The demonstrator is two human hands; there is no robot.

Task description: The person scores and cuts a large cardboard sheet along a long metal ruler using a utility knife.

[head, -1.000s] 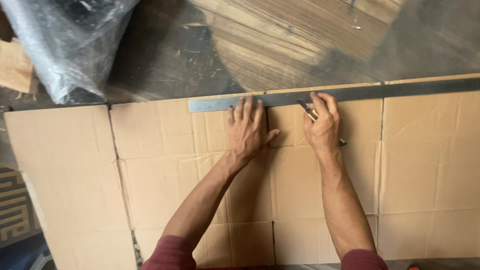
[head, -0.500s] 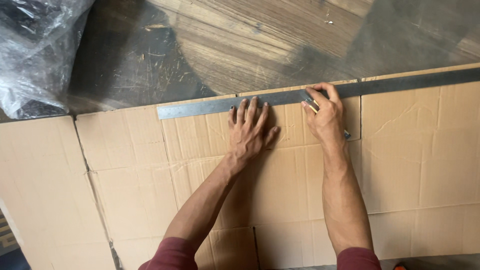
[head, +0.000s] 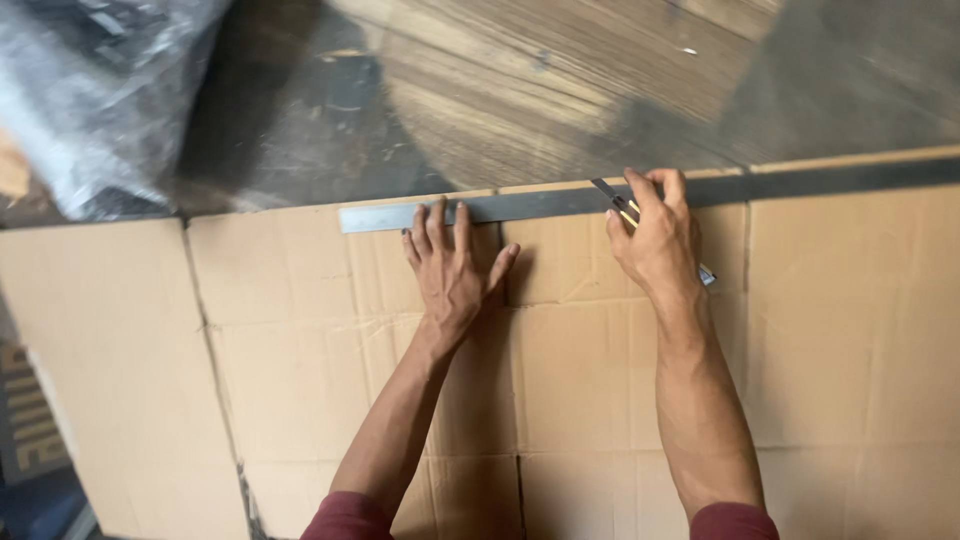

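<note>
A large flattened cardboard sheet [head: 580, 380] lies in front of me with creases and flap seams. Along its far edge rests a long flat metal ruler [head: 540, 205]. My left hand [head: 455, 270] lies flat on the cardboard, fingers spread, fingertips pressing on the ruler. My right hand [head: 655, 235] is closed around a utility knife [head: 618, 203], whose blade tip meets the ruler's near edge just right of my left hand; the knife's tail end sticks out below the palm.
Beyond the cardboard is a wooden floor with a round wooden board [head: 570, 90]. A bundle wrapped in clear plastic film [head: 90, 100] lies at the far left. A dark patterned object [head: 25, 430] sits at the left edge.
The view has swung right then back left, so the plastic bundle shifts in frame. Both hands keep their hold on the ruler and knife; the knife hand stays near the same spot.
</note>
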